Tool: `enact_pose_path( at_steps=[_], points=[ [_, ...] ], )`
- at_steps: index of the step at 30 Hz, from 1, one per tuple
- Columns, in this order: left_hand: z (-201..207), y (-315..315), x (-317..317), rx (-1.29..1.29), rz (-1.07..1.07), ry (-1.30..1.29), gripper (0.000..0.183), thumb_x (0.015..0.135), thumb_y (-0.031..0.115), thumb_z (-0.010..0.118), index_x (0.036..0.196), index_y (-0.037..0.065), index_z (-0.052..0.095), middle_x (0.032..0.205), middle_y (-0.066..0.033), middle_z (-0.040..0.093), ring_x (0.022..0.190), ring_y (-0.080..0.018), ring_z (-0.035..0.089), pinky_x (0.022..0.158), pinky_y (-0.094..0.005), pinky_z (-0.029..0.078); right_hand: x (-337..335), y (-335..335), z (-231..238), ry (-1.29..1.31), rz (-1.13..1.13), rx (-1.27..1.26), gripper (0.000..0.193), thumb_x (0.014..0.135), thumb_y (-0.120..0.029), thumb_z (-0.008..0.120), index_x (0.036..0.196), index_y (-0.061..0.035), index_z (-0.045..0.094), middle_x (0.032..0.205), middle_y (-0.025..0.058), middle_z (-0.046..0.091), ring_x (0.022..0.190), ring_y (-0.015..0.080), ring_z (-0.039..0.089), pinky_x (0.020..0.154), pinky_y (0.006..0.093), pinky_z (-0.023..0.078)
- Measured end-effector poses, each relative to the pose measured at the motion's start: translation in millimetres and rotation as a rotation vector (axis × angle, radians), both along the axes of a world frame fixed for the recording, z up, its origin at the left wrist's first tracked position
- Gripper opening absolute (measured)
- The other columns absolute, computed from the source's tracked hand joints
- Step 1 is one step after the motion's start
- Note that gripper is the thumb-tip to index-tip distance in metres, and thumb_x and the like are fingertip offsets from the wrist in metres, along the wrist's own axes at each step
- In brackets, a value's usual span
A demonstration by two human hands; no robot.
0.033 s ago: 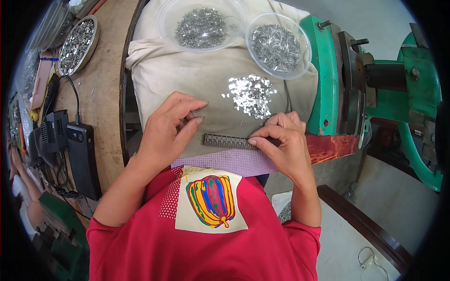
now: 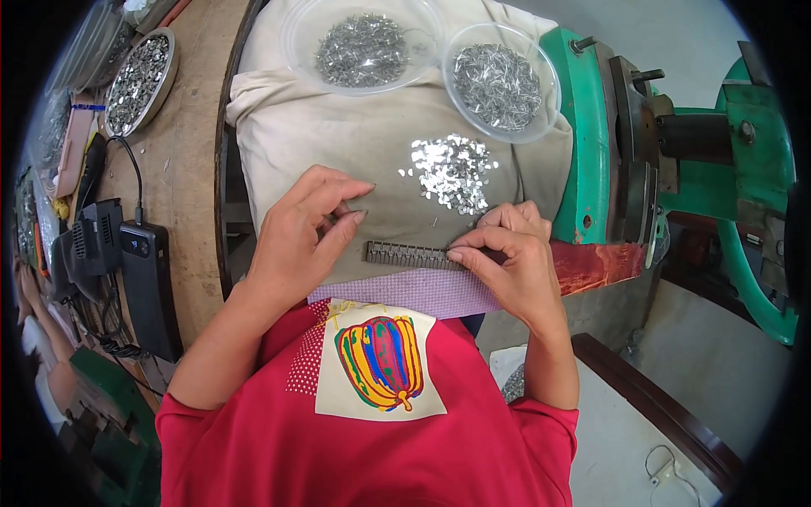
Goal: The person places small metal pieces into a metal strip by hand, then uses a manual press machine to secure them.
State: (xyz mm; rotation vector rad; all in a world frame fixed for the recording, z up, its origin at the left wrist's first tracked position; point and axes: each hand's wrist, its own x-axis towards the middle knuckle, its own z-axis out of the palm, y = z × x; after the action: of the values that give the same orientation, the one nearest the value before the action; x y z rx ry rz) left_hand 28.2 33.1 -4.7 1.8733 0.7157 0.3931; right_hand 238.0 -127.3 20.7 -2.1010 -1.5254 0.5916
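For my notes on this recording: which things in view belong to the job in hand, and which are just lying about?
Likely part of it:
dark slotted strip, at the right hand
loose silvery pieces
larger clear tub and smaller clear tub, both holding metal bits

Apparently lying about:
black boxy device
oval bowl of metal pieces, off on the wooden bench

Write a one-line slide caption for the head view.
Right hand at a dark slotted strip, left hand parted nearby, small silvery pieces heaped beyond.
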Motion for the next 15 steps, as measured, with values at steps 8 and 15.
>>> enact_pose_path(
  at_steps=[8,15],
  points=[
    [0.2,0.2,0.7,0.046,-0.002,-0.021,0.031,0.086,-0.005,0.066,0.116,0.003,0.066,0.107,-0.0082,0.061,0.081,-0.0145,0.064,0.066,-0.0252,0.052,-1.7,2.9,1.1,-0.024,-0.001,-0.002,0.014,0.073,-0.024,0.082,0.079,-0.0123,0.077,0.078,-0.0016,0.057,0.086,0.0206,0.049,0.077,0.0361,0.032],
    [0.8,0.7,0.9,0.05,-0.01,-0.02,0.032,0.085,-0.005,0.066,0.116,0.002,0.066,0.107,-0.0082,0.06,0.081,-0.0145,0.064,0.066,-0.0251,0.052,-1.6,3.4,1.5,-0.023,0.011,-0.002,0.014,0.074,-0.023,0.082,0.079,-0.0121,0.077,0.078,-0.0011,0.057,0.085,0.0209,0.049,0.077,0.0362,0.032]
  ],
)
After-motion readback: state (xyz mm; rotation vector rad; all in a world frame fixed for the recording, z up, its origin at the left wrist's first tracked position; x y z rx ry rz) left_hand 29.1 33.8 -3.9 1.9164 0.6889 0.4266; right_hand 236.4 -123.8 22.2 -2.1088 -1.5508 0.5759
